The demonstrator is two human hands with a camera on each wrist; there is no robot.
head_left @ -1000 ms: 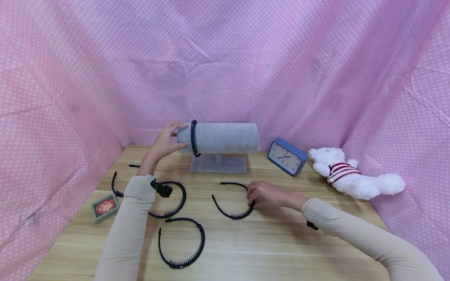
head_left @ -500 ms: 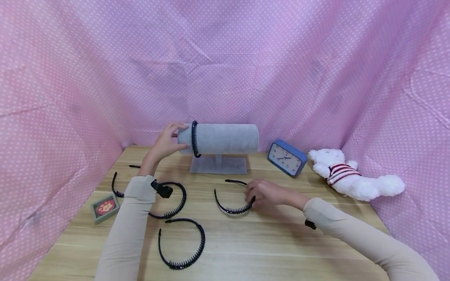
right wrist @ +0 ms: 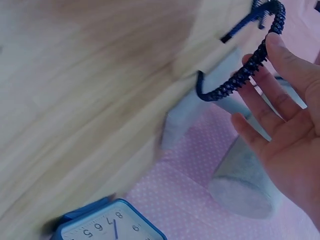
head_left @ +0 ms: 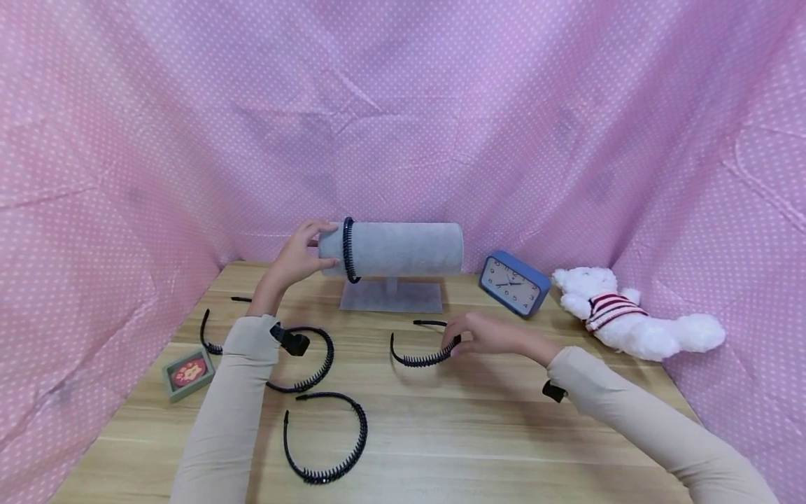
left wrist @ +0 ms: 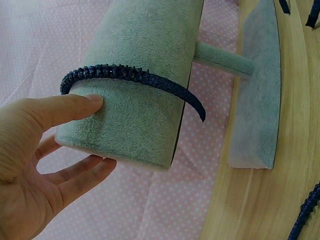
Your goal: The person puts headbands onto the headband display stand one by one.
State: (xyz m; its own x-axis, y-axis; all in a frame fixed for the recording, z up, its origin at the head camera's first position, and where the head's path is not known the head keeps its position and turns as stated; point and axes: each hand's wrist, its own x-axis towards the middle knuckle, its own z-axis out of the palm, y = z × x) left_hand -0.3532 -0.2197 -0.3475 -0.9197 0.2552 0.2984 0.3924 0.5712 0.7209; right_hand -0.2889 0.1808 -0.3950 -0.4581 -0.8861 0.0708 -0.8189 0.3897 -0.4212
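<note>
A grey plush headband stand (head_left: 409, 248), a horizontal roll on a post and flat base, stands at the back of the table. My left hand (head_left: 294, 259) grips the roll's left end, thumb on one side in the left wrist view, fingers at the end. Close to that thumb, one dark headband (left wrist: 120, 72) sits around the roll. My right hand (head_left: 483, 334) pinches a second dark toothed headband (head_left: 423, 361) between thumb and fingers. In the right wrist view this headband (right wrist: 239, 79) is off the table, its tips pointing away from the palm.
On the wooden table, a dark headband (head_left: 363, 428) lies at front centre, another (head_left: 329, 358) beside my left forearm. Part of one more headband (head_left: 214, 348) shows left of that forearm, near a small green frame (head_left: 189, 374). A blue clock (head_left: 514, 283) and white teddy bear (head_left: 611, 311) occupy the right.
My right hand has lifted the headband off the table, moving it slightly up and to the right and tilting it. The left hand keeps its place on the stand.
</note>
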